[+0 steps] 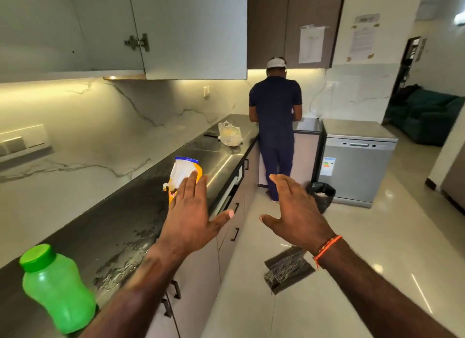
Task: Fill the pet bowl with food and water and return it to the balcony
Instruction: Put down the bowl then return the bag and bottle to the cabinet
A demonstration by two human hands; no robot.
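Reaching forward, both hands are out over the counter edge and the floor, w/ nothing in them. The left hand [192, 211] has fingers spread flat, its fingertips overlapping the yellow food pouch [185, 175] in the middle of the frame; if it touches the pouch or only hides it, I cannot tell. The right hand [297, 211] is also spread, palm down, centre-right, above the floor and well apart from any object.

The pouch stands upright on the dark counter [113, 224], its torn top open, probably left like this so the food can be poured w/o more work. A green bottle [56, 287] w/ its cap on is tilted at the lower left of the frame, near the counter front; it may be for the water part. A wet patch [125, 262] lies on the counter between bottle and pouch.

The pet bowl is not visible anywhere, so I judge the task is at an early stage or between steps.

Another person [275, 126] stands w/ back turned at the far end, upper centre. A clear plastic bag [230, 133] sits on the counter near them.

Writing: papers on the wall, upper right, and a sticker on the steel appliance [357, 161] are too small to read; no brand on the pouch is legible
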